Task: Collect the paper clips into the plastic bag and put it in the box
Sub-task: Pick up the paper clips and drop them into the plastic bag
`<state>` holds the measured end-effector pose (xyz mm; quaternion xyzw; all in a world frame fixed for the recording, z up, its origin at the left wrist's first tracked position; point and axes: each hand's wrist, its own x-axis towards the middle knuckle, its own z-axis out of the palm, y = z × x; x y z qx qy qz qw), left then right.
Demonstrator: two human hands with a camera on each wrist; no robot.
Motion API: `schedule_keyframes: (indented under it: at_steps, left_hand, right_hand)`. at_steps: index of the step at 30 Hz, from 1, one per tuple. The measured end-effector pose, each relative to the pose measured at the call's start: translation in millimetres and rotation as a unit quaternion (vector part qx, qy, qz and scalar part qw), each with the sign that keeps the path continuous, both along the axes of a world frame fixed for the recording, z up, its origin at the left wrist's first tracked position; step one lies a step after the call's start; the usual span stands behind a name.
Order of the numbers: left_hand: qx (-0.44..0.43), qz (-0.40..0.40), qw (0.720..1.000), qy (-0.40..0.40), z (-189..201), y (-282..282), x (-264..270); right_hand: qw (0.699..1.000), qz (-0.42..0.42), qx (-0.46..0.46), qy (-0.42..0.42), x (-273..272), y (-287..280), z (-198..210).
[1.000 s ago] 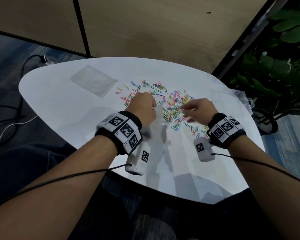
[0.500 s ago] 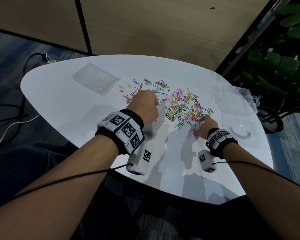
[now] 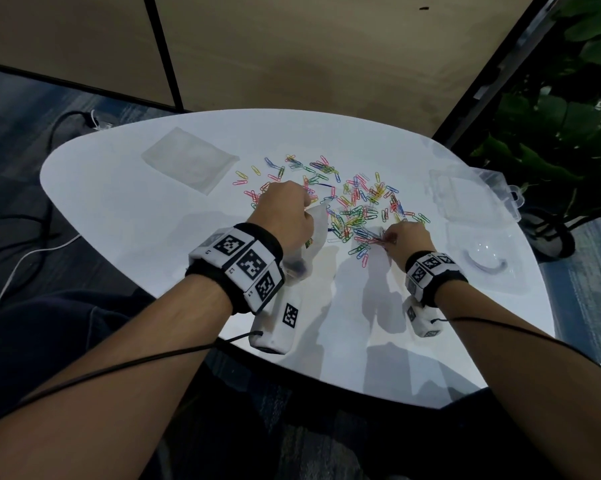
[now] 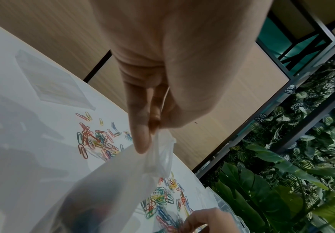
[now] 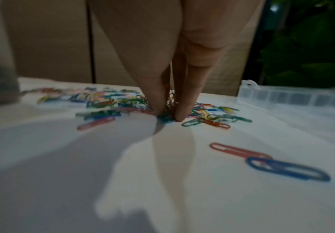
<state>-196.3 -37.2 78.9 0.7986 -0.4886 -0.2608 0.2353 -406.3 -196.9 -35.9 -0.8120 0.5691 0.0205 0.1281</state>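
Coloured paper clips (image 3: 356, 202) lie scattered over the middle of the white table (image 3: 125, 216). My left hand (image 3: 287, 211) pinches the rim of a clear plastic bag (image 3: 311, 244), which hangs below it with some clips inside; the pinch shows in the left wrist view (image 4: 152, 130) on the bag (image 4: 102, 189). My right hand (image 3: 401, 235) is down at the near edge of the pile, its fingertips (image 5: 179, 113) pressed together around a small bunch of clips (image 5: 168, 115) on the tabletop. The clear plastic box (image 3: 465, 195) stands open at the right.
A second flat plastic bag (image 3: 188, 164) lies at the far left of the table. The box's clear lid (image 3: 482, 258) lies on the right edge. Two loose clips (image 5: 272, 162) lie near my right wrist. Plants (image 3: 569, 133) stand beyond the table's right side; cables (image 3: 32, 251) trail on the floor.
My right hand left the bag's mouth, swung out to the right edge of the pile and has closed on a bunch of clips there. The left hand has kept hold of the bag.
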Motion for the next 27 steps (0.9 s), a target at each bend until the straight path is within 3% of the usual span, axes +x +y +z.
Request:
schedule_keyframes:
  at_steps: [4, 6, 9, 12, 14, 16, 18, 20, 24, 27]
  left_hand:
    - [0.021, -0.001, 1.000, -0.012, -0.6, -1.1, -2.8]
    - [0.026, 0.008, 1.000, -0.003, -2.0, -2.2, -2.6]
    - [0.023, 0.017, 1.000, 0.013, -4.4, -3.7, -4.1]
    - [0.023, 0.015, 0.999, 0.020, -5.3, -4.8, -7.6]
    - [0.022, 0.013, 1.000, 0.015, -6.8, -5.8, -8.8]
    - [0.017, 0.012, 1.000, 0.018, -9.4, -6.8, -9.5]
    - [0.008, 0.009, 1.000, 0.029, -10.9, -7.4, -10.2]
    - [0.001, 0.007, 0.999, 0.039, -11.7, -7.3, -11.4]
    - [0.001, 0.016, 0.999, 0.048, -12.2, -8.1, -10.0]
    - [-0.001, 0.029, 0.997, 0.067, -11.3, -8.7, -7.8]
  right_hand:
    - [0.982, -0.122, 0.089, -0.117, -11.8, -8.9, 6.0]
    - [0.951, -0.165, 0.178, -0.193, -16.2, -13.2, 9.2]
    - [0.848, -0.228, 0.282, -0.387, -7.6, -8.2, 25.8]
    - [0.726, -0.208, 0.386, -0.530, 13.2, 9.0, 53.7]
    - [0.685, -0.169, 0.441, -0.555, 27.8, 23.1, 70.5]
    - [0.666, -0.141, 0.472, -0.560, 39.5, 36.0, 80.3]
    - [0.668, -0.117, 0.488, -0.550, 49.4, 46.7, 83.9]
    - [0.706, -0.092, 0.481, -0.512, 57.0, 56.1, 82.6]
    - [0.820, -0.040, 0.369, -0.436, 67.5, 65.2, 73.4]
    - [0.923, 0.072, 0.235, -0.295, 72.0, 69.3, 74.8]
